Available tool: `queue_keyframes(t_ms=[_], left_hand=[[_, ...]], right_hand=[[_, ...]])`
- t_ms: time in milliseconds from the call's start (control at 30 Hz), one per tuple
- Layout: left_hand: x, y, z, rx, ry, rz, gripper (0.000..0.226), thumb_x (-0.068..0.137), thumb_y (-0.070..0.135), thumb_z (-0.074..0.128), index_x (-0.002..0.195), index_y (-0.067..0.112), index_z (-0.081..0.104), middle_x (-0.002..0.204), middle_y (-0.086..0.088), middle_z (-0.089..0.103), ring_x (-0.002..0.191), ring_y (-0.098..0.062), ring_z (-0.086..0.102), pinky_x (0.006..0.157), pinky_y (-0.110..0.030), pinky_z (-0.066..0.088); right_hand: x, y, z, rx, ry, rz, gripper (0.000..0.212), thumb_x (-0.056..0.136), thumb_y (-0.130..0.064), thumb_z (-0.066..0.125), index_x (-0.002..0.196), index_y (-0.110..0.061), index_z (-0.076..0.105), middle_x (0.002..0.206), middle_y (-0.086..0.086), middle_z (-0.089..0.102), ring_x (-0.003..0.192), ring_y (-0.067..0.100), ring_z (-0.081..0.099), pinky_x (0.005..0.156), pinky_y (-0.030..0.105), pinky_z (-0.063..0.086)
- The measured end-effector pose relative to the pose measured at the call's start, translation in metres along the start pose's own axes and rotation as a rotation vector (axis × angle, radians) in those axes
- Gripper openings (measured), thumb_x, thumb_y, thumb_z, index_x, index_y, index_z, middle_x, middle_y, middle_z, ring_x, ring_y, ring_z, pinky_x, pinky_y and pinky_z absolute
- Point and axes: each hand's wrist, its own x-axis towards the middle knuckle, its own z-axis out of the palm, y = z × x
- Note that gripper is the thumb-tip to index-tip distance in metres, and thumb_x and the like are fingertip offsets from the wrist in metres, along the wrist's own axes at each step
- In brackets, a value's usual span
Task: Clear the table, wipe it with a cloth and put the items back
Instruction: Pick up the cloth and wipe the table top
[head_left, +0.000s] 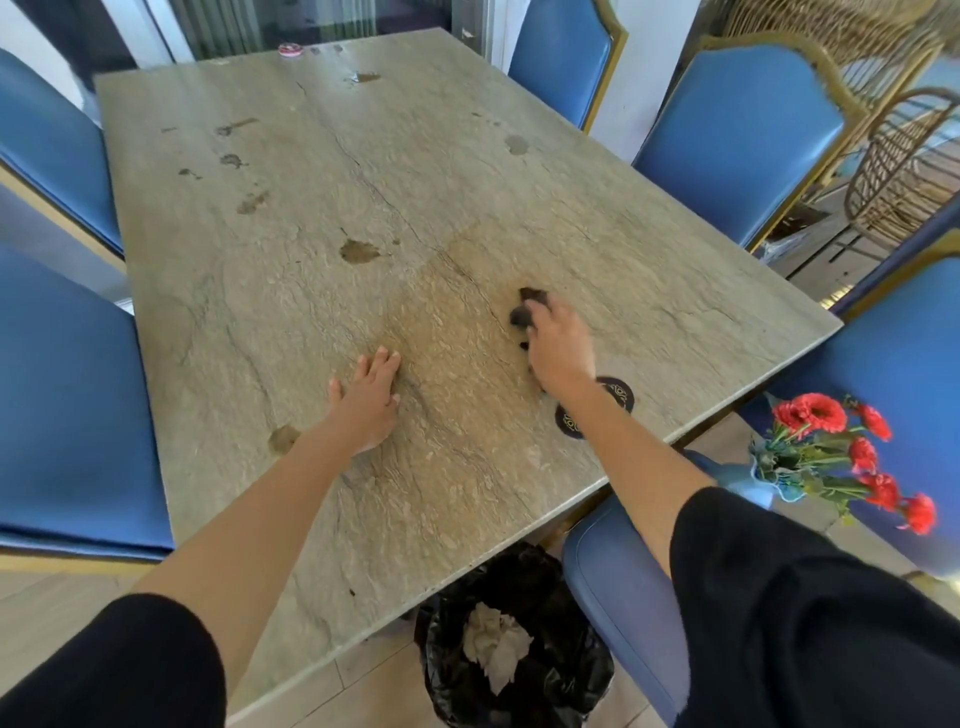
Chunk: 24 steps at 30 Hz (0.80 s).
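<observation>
First, coaster (621, 396): a dark round disc with a pale pattern, on the tabletop (467, 156) just behind the right fingers (551, 313), partly hidden under the right forearm.
Bin (566, 670): lined with a black bag, on the floor below the near tabletop edge, well behind both sets of fingers; crumpled pale paper (498, 649) lies inside.
Flowers (831, 441): red blooms in a blue vase (748, 480), off the tabletop, to the right of and behind the right fingers.
Chairs (737, 130): blue seats with gold trim ring the tabletop on both sides of the fingers.
Pink object (290, 49): small and round, at the far tabletop edge, well ahead of the left fingers (382, 364); too small to identify.
Stains (358, 252): dark blotches scattered ahead of the left fingers, one more just left of the left wrist.
Left hand (366, 402): flat on the stone, fingers straight and released, holding nothing.
Right hand (558, 343): motion-blurred, fingers curled down over the cloth and grasping it against the tabletop.
Cloth (527, 306): dark, bunched into a small wad, poking out ahead and to the left of the right fingers.
Tabletop look: grey-green veined stone, with a darker tan band spreading around and between both hands.
</observation>
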Motion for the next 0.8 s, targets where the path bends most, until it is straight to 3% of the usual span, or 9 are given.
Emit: queue_keyframes(t_ms=[100,167,233,300,400,500,567,700,800], left_hand=[[0.005,0.012,-0.004,0.076,0.112,0.048,0.054,0.1,0.016,0.033,0.15,0.012,0.012,0.159,-0.005,0.003,0.146,-0.023,-0.006,0.114,-0.054,-0.004],[0.015,0.023,-0.005,0.111,0.12,0.11,0.056,0.1,0.019,0.032,0.151,0.014,0.009,0.159,-0.004,0.004,0.146,-0.023,-0.007,0.115,-0.053,-0.003],[0.027,0.028,-0.004,0.112,0.072,0.124,0.056,0.102,0.025,0.027,0.151,0.019,0.002,0.159,-0.002,-0.003,0.146,-0.023,-0.01,0.115,-0.053,-0.004],[0.036,0.027,0.001,0.109,0.037,0.11,0.055,0.102,0.033,0.02,0.151,0.024,-0.006,0.159,0.001,-0.01,0.145,-0.022,-0.014,0.114,-0.051,-0.008],[0.039,0.02,0.007,0.1,0.024,0.108,0.055,0.102,0.038,0.015,0.15,0.028,-0.01,0.158,0.004,-0.015,0.144,-0.019,-0.018,0.113,-0.05,-0.013],[0.043,0.019,0.005,0.083,-0.014,0.102,0.055,0.102,0.038,0.017,0.149,0.03,-0.01,0.157,0.006,-0.017,0.143,-0.019,-0.02,0.112,-0.05,-0.015],[0.044,0.019,0.001,0.048,-0.037,0.1,0.055,0.102,0.036,0.02,0.15,0.031,-0.008,0.157,0.007,-0.017,0.143,-0.018,-0.02,0.111,-0.05,-0.016],[0.041,0.016,-0.011,-0.131,-0.026,0.139,0.055,0.102,0.015,0.027,0.151,0.026,0.007,0.159,0.005,-0.003,0.146,-0.017,-0.011,0.113,-0.047,-0.012],[0.034,0.004,-0.023,-0.262,0.1,0.197,0.054,0.097,-0.003,0.032,0.147,0.015,0.028,0.155,-0.005,0.023,0.145,-0.02,0.015,0.116,-0.031,0.008]], right_hand=[[-0.057,-0.047,0.016,0.056,-0.001,-0.276,0.042,0.089,-0.005,0.057,0.13,-0.012,0.054,0.142,0.014,0.047,0.128,0.035,0.045,0.107,0.048,0.039],[-0.074,-0.059,0.011,0.28,-0.006,-0.431,0.037,0.079,0.009,0.058,0.113,-0.005,0.066,0.12,0.014,0.064,0.107,0.028,0.057,0.097,0.038,0.047],[-0.06,-0.056,-0.013,0.533,0.066,-0.4,0.034,0.076,0.018,0.053,0.099,0.001,0.071,0.099,0.015,0.071,0.086,0.009,0.059,0.091,0.004,0.038],[-0.027,-0.036,-0.038,0.589,0.115,-0.185,0.033,0.084,0.016,0.049,0.104,0.0,0.069,0.102,0.013,0.07,0.081,-0.004,0.055,0.084,-0.006,0.029],[0.032,0.028,-0.039,0.381,0.14,0.074,0.035,0.094,0.001,0.045,0.123,-0.01,0.06,0.127,0.011,0.06,0.116,0.02,0.05,0.101,0.022,0.035],[0.06,0.059,-0.02,0.054,-0.034,0.239,0.045,0.101,-0.028,0.037,0.144,-0.017,0.037,0.153,0.012,0.031,0.138,0.033,0.026,0.112,0.046,0.024],[0.058,0.038,-0.007,-0.051,-0.072,0.153,0.053,0.101,-0.04,0.032,0.148,-0.016,0.028,0.158,0.013,0.018,0.144,0.031,0.018,0.118,0.047,0.015],[-0.002,-0.036,0.009,-0.114,-0.145,-0.22,0.052,0.102,-0.034,0.031,0.15,-0.016,0.023,0.16,0.008,0.012,0.147,0.024,0.011,0.119,0.047,0.008],[-0.065,-0.065,0.015,0.014,-0.222,-0.469,0.046,0.101,-0.025,0.039,0.147,-0.019,0.034,0.158,0.003,0.02,0.146,0.019,0.017,0.119,0.043,0.007]])
